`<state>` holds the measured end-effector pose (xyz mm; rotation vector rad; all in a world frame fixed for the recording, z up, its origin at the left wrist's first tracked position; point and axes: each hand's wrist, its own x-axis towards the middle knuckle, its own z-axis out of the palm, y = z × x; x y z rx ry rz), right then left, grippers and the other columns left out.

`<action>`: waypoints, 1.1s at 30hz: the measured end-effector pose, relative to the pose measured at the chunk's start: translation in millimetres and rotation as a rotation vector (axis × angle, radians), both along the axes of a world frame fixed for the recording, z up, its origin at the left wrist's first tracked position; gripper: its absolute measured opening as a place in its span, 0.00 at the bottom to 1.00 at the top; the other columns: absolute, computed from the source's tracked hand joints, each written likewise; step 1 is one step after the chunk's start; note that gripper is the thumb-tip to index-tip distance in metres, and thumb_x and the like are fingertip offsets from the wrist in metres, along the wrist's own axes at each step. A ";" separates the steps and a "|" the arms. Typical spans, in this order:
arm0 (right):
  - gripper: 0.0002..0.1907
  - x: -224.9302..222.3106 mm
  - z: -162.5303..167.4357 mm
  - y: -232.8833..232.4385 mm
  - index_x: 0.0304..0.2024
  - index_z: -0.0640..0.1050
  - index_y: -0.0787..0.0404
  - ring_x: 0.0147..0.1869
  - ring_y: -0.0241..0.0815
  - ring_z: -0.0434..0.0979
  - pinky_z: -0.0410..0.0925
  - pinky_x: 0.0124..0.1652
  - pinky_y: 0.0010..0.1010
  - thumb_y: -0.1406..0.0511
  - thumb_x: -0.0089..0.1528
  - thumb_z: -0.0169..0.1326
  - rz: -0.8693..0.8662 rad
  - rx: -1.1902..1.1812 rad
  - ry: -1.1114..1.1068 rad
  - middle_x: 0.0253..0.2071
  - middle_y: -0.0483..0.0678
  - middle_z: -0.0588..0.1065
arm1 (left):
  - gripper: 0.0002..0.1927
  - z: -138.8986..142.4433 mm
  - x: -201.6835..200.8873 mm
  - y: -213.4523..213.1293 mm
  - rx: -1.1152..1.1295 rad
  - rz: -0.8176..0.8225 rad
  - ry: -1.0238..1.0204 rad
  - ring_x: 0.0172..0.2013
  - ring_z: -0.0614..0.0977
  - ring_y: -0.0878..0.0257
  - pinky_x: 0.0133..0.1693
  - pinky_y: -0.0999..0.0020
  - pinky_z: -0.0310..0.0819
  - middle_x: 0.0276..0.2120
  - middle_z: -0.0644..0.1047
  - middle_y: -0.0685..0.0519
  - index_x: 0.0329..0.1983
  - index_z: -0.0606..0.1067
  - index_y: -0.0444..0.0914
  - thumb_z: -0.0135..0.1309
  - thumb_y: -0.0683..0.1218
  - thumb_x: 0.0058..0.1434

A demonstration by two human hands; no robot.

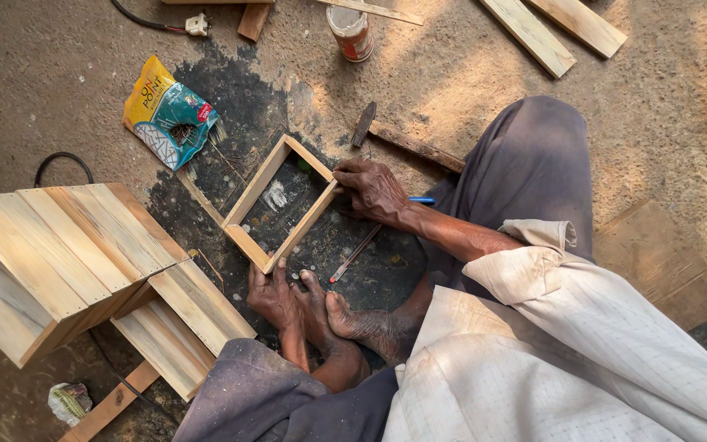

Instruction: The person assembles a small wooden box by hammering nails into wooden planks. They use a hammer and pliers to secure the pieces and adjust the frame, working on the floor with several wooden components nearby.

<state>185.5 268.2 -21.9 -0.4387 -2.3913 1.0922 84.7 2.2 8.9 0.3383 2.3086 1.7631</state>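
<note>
A small square wooden frame (249,238) lies flat on the dark, stained ground. My right hand (374,190) grips its right corner, fingers curled over the edge. My left hand (272,295) presses on the near corner, fingertips on the wood. My bare foot (347,317) rests right beside the left hand. A thin pencil-like stick (355,253) lies on the ground between the two hands. A blue pen (421,200) pokes out beside my right wrist.
A hammer (364,123) with a wooden handle lies beyond the frame. Stepped wooden box pieces (67,254) stand at the left. A colourful packet (168,110), a can (351,31), planks (554,29) and a cable (153,20) lie farther off.
</note>
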 end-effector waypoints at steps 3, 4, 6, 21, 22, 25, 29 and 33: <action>0.14 1.7 15.5 -1.2 0.48 0.82 0.68 0.49 0.53 0.83 0.78 0.47 0.39 0.72 0.59 0.59 -0.045 -0.040 0.124 0.48 0.58 0.80 | 0.15 23.6 2.9 -1.3 -0.029 0.010 0.003 0.41 0.78 0.65 0.40 0.72 0.74 0.47 0.79 0.49 0.54 0.77 0.25 0.59 0.37 0.66; 0.12 3.2 21.2 -1.3 0.47 0.82 0.68 0.48 0.52 0.83 0.78 0.45 0.38 0.70 0.61 0.60 -0.047 -0.055 0.144 0.47 0.58 0.80 | 0.13 32.4 3.8 -2.2 -0.056 0.030 -0.034 0.37 0.76 0.66 0.35 0.72 0.70 0.43 0.79 0.51 0.51 0.78 0.24 0.59 0.38 0.67; 0.11 6.8 33.0 -2.6 0.46 0.82 0.67 0.45 0.50 0.83 0.78 0.41 0.36 0.67 0.63 0.63 -0.059 -0.110 0.163 0.43 0.56 0.81 | 0.12 49.8 4.7 -3.2 -0.094 0.026 -0.066 0.34 0.74 0.68 0.32 0.72 0.66 0.38 0.78 0.52 0.47 0.79 0.24 0.58 0.40 0.69; 0.08 -7.7 73.6 -0.2 0.38 0.85 0.66 0.28 0.39 0.71 0.63 0.28 0.36 0.66 0.61 0.67 -0.209 -0.215 0.069 0.26 0.51 0.74 | 0.19 86.1 -5.0 11.3 -0.304 0.022 0.028 0.29 0.70 0.69 0.29 0.69 0.63 0.27 0.74 0.52 0.38 0.78 0.27 0.56 0.50 0.72; 0.08 -7.1 75.9 -0.2 0.38 0.85 0.66 0.29 0.39 0.71 0.63 0.28 0.36 0.66 0.61 0.66 -0.206 -0.213 0.068 0.26 0.51 0.74 | 0.20 86.0 -4.9 11.2 -0.323 0.020 0.025 0.28 0.69 0.68 0.29 0.69 0.63 0.26 0.73 0.51 0.35 0.77 0.26 0.56 0.50 0.73; 0.07 -7.1 83.0 0.8 0.37 0.86 0.65 0.28 0.39 0.72 0.64 0.27 0.36 0.66 0.60 0.66 -0.211 -0.226 0.035 0.25 0.51 0.75 | 0.22 88.0 -4.6 10.9 -0.358 0.018 0.067 0.29 0.71 0.68 0.30 0.69 0.66 0.28 0.74 0.50 0.34 0.77 0.25 0.57 0.51 0.73; 0.08 -8.7 87.7 4.5 0.38 0.86 0.66 0.27 0.38 0.74 0.67 0.27 0.34 0.66 0.60 0.66 -0.216 -0.197 -0.002 0.25 0.51 0.76 | 0.21 95.7 -6.3 10.0 -0.223 -0.047 0.020 0.31 0.74 0.69 0.32 0.69 0.68 0.30 0.77 0.50 0.38 0.77 0.26 0.54 0.52 0.75; 0.08 -11.7 84.5 9.2 0.37 0.86 0.66 0.28 0.36 0.77 0.69 0.27 0.32 0.65 0.62 0.66 -0.195 -0.217 0.025 0.27 0.50 0.78 | 0.21 100.0 -9.6 12.9 -0.363 -0.045 0.047 0.27 0.73 0.65 0.29 0.67 0.65 0.30 0.76 0.47 0.37 0.78 0.26 0.55 0.51 0.74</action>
